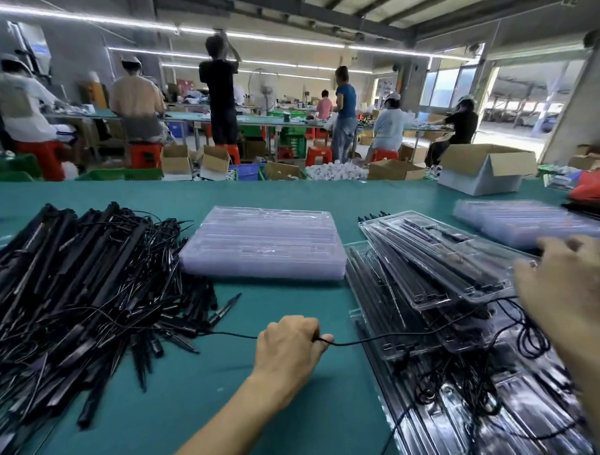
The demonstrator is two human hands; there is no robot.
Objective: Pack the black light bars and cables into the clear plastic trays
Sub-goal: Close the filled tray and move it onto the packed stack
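1. Your left hand (289, 343) is curled, pinching a thin black cable (357, 342) low over the bench (290, 190) — the cable runs right into the filled trays (439, 266).
2. Your right hand (572, 286) is blurred above the top filled tray; can't tell if it grips anything.
3. The loose black light bars (72, 286) lie piled with tangled cables at bench left.
4. A stack of empty clear trays (265, 242) sits between that pile and the filled trays — a second stack (523, 219) lies far right.

Our own arms, seen from above: the left hand (289, 343) and left forearm (230, 420), bare along their whole visible length; at the right edge, the right hand (566, 286) and right forearm (596, 370), likewise bare and blurred.
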